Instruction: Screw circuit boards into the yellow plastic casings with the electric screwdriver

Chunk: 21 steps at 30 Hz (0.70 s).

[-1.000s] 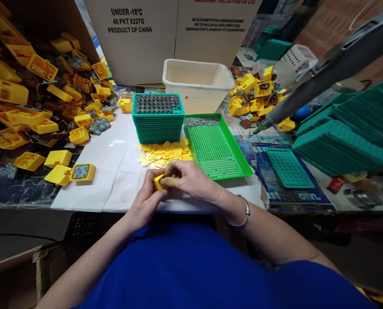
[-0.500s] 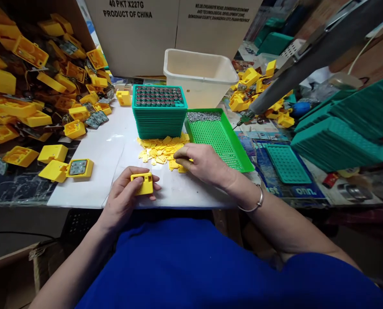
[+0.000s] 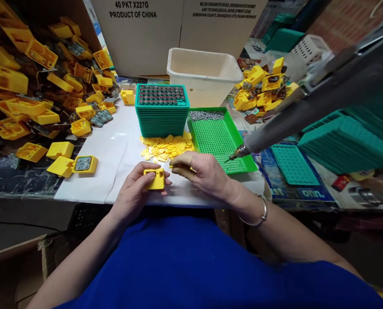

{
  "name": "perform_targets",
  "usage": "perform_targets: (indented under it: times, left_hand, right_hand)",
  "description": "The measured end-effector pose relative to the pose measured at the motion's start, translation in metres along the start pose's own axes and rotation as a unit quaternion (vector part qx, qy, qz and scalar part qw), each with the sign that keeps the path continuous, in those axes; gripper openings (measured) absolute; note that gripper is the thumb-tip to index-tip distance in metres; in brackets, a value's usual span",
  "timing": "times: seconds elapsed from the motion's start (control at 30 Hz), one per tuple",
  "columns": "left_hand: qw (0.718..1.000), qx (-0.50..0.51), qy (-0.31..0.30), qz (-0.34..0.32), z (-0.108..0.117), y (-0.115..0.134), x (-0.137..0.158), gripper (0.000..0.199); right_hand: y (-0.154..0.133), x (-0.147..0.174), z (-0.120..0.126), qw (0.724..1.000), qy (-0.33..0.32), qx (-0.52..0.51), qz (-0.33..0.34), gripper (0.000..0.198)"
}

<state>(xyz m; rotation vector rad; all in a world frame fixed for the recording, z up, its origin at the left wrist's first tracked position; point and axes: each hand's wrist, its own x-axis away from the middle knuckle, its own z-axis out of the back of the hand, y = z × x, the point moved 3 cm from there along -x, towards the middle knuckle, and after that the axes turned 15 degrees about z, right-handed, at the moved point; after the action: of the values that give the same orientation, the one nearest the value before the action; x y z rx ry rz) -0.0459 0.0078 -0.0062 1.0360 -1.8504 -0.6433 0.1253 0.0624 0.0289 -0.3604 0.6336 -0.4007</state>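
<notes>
1. Far left, the heap of yellow casings (image 3: 9,79) looks unchanged. On the white sheet's left edge, the open casing with a grey insert (image 3: 84,164) also lies as it did half a second ago.
2. The left hand (image 3: 134,184) is curled closed around a yellow plastic casing (image 3: 157,182), thumb across its front and fingers behind. This casing is held above the near part of the white sheet (image 3: 114,165), its slotted side in view, the grip much the same as before.
3. Beyond the hands, the loose flat yellow pieces (image 3: 165,148) lie in front of the stack of teal trays (image 3: 161,120).
4. The right hand (image 3: 204,169) shows the main change: it has come away from those pieces to just beside the casing. Its covered thumb and forefinger are nearly closed, seemingly on a small yellow piece (image 3: 171,166); its shape is too small to tell. I judge that picking is over and both hands are now at the casing.
5. Farther right, the power screwdriver's (image 3: 268,133) tip now hangs over the near end of the green perforated tray (image 3: 217,139); neither hand touches it.
</notes>
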Motion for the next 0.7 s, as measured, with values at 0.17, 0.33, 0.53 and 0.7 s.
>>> perform_targets:
  times: [0.17, 0.33, 0.53, 0.7]
  left_hand:
    - [1.000, -0.010, -0.007, -0.007, -0.012, -0.002, -0.005, 0.021]
    - [0.996, -0.084, -0.002, -0.009, -0.014, -0.002, -0.004, 0.016]
    - [0.992, -0.088, -0.058, 0.077, -0.013, -0.001, -0.010, 0.011]
    - [0.993, -0.104, -0.044, 0.031, -0.018, -0.006, -0.009, 0.019]
  right_hand:
    - [-0.008, 0.015, -0.006, 0.996, 0.061, -0.060, 0.030, 0.016]
    - [-0.010, 0.017, -0.005, 0.994, -0.011, 0.034, 0.100, 0.026]
    - [-0.011, 0.019, -0.004, 0.990, -0.048, 0.044, 0.125, 0.030]
    - [-0.005, 0.024, -0.004, 0.987, 0.075, -0.128, -0.058, 0.015]
